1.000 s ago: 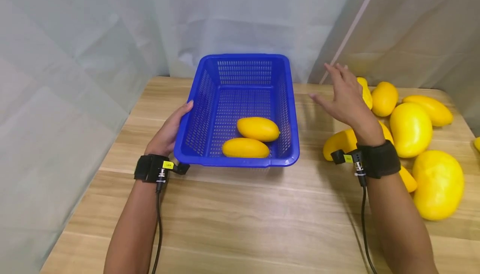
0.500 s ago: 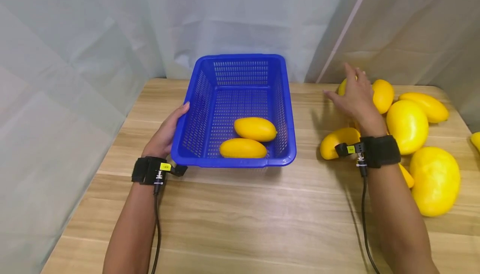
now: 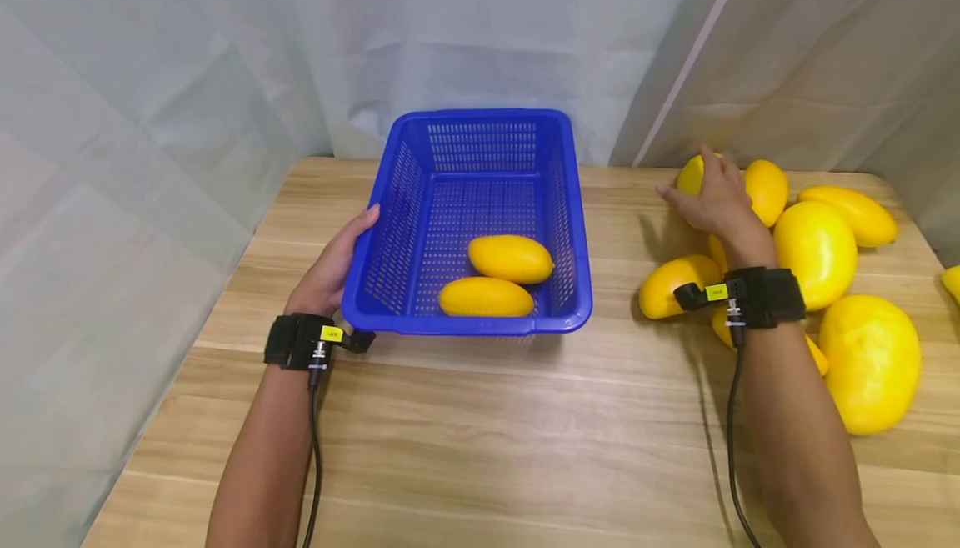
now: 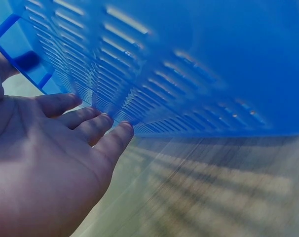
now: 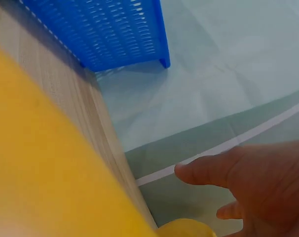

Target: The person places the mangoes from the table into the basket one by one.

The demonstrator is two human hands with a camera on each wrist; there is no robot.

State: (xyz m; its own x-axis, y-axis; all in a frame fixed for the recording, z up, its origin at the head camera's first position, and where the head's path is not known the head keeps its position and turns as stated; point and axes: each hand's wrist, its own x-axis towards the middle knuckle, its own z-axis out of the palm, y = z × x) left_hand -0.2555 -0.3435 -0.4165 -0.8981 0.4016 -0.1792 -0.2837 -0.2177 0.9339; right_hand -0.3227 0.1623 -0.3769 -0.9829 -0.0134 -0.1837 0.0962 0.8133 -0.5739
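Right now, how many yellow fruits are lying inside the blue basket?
2: one yellow fruit by the basket's near rim, another fruit just beyond it, slightly right. None appears hidden.

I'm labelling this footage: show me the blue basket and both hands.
Blue basket (image 3: pixel 483 206): head view, bare floor.
Left hand (image 4: pixel 56 158): left wrist view, palm.
Right hand (image 3: pixel 717 201): head view, back of the hand.

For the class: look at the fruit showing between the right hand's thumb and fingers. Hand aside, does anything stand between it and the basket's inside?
Yes: the right wall of the basket faces the fruit, so the fruit would probably have to be lifted over it. Nothing else visible stands between.
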